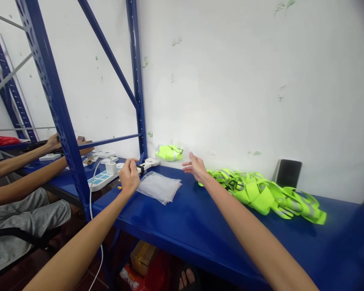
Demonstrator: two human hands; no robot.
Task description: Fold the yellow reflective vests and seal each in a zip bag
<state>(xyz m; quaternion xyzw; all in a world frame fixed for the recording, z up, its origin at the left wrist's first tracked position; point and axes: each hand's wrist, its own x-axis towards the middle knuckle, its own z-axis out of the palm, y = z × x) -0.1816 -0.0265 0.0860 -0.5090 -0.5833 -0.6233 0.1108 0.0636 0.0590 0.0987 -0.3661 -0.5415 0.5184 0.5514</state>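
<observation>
Right hand (197,167), spread open, lies nearest the bagged hi-vis vest (169,153) at its 9 o'clock; left hand (129,176) curled, grip unclear.

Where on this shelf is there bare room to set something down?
The blue shelf is bare along its front edge, between the plastic bags and the green vests, below the right hand. More lies right of the vests. It is crowded at the left, around the power strip and left hand.
</observation>
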